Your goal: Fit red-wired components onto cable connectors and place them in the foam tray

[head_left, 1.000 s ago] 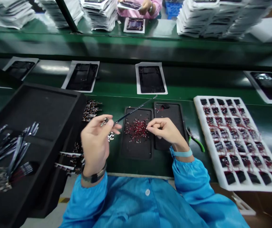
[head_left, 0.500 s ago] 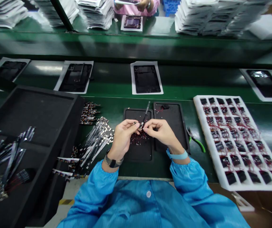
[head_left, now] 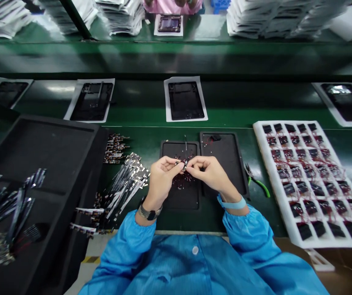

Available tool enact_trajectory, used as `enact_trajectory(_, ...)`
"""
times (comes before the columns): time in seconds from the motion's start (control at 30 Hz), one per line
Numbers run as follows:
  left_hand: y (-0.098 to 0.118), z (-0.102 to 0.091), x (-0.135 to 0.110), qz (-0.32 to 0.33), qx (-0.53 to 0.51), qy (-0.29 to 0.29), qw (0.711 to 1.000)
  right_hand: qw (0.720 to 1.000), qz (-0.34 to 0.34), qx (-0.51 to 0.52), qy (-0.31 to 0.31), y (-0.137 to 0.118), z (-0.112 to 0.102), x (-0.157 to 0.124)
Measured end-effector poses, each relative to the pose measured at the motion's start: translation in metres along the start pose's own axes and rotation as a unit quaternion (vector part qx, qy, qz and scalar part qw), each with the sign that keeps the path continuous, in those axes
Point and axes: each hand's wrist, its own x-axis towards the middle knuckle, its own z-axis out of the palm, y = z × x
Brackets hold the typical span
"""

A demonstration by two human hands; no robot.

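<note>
Between the fingertips of both hands is a small circuit board [head_left: 184,165] with a thin ribbon cable [head_left: 186,144] standing up from its far side. My left hand [head_left: 160,177] pinches the board's left edge between thumb and forefinger. At the right edge, the closed fingertips of my right hand [head_left: 209,174] touch it; the exact grip there is too small to make out. Below the hands lies a black tray [head_left: 183,200] with small parts and red wires scattered in it. A second black tray [head_left: 223,153] on the right holds a small black part with a red wire [head_left: 215,138].
Boards with ribbon cables [head_left: 129,178] are piled left, beside a large black box [head_left: 50,127]. Right are green-handled cutters [head_left: 257,180] and a white foam tray [head_left: 263,153] of wired black parts. Tablet housings [head_left: 186,100] lie on white sheets behind. A person in pink [head_left: 172,6] sits opposite.
The ribbon cable has swung from a rightward slant to nearly upright, and looks narrower. Both hands stay together at the board. The person opposite has lowered their hands; the view has shifted slightly.
</note>
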Motion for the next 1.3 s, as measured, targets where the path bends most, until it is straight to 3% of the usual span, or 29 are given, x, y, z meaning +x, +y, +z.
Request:
enact_trajectory(0.87, 0.005, -0.01, 0.005, -0.089, -0.02, -0.09, 0.992, 0.996, 0.034, 0.059, -0.049, 0.003, -0.003, -0.004)
enact_trajectory(1.2, 0.005, -0.008, 0.006, -0.086, -0.017, -0.09, 0.992, 0.997, 0.035, 0.052, -0.054, 0.001, -0.002, -0.006)
enact_trajectory(1.3, 0.013, -0.009, 0.005, -0.043, -0.008, -0.077, 0.996, 0.999, -0.018, 0.019, -0.035, -0.005, -0.01, -0.007)
